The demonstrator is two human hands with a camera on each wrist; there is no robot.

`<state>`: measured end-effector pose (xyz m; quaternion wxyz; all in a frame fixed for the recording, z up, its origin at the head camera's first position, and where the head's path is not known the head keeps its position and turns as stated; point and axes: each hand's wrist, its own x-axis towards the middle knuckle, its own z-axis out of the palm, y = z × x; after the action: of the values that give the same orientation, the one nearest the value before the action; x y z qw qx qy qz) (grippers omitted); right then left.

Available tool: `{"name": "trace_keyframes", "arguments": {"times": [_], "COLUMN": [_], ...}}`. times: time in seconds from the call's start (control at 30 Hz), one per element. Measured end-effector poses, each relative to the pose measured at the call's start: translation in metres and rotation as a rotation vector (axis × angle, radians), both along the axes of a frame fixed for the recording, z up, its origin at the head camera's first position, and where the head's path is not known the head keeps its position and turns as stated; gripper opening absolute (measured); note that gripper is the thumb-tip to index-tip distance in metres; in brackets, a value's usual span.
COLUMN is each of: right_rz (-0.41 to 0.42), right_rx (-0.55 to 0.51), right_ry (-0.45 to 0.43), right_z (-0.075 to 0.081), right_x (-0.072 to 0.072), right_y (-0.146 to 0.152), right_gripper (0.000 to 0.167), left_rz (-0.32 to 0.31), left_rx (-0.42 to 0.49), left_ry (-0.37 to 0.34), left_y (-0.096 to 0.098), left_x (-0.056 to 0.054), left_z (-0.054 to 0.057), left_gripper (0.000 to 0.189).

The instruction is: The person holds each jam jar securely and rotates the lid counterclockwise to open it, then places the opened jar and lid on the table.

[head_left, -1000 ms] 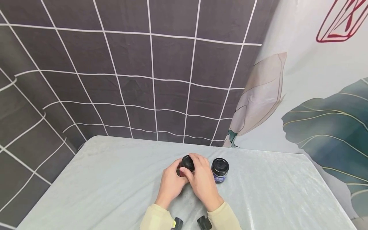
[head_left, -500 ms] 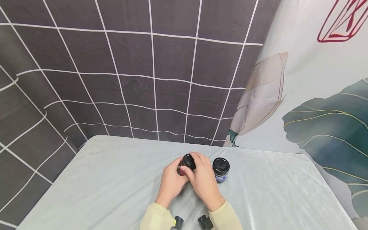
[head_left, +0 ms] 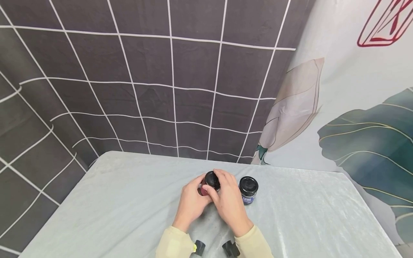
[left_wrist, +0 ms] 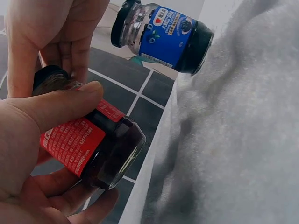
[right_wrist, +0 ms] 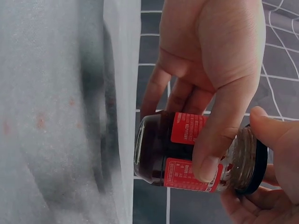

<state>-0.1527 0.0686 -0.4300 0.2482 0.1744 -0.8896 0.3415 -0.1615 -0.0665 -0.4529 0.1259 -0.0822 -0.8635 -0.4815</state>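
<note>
A glass jar [left_wrist: 77,144] with a red label and dark contents is between both hands. My left hand [head_left: 191,206] grips its body, the thumb lying across the label. My right hand [head_left: 229,204] holds the jar's black lid [head_left: 212,178], with thumb and fingers around its rim. In the right wrist view the lid sits at the jar's mouth; I cannot tell whether it is loose. The glass base looks slightly off the cloth. Just right of my right hand stands a second jar [head_left: 248,190], blue-labelled and black-lidded, touched by neither hand.
A pale grey cloth [head_left: 129,200] covers the table. Behind it hangs a dark curtain [head_left: 145,71] with white grid lines, and a patterned white curtain [head_left: 342,82] is at the right. Small black devices [head_left: 199,248] sit by both sleeve cuffs.
Both hands and the red-labelled jar shift very slightly upward in the head view, and the whole view drifts a little. Their hold on jar and lid looks the same.
</note>
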Motion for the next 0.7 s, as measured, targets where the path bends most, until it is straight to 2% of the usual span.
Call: {"name": "trace_keyframes", "arguments": {"times": [0.7], "right_rz": [0.026], "right_rx": [0.02], "right_ry": [-0.004], "right_z": [0.0036], "right_x": [0.0003], "right_y": [0.0015], "right_gripper": [0.056], "left_rz": [-0.008], "left_rx": [0.0], "left_ry": [-0.013], "left_y": [-0.0044], "left_x": [0.0013], "left_z": [0.0061], "left_gripper": [0.05]}}
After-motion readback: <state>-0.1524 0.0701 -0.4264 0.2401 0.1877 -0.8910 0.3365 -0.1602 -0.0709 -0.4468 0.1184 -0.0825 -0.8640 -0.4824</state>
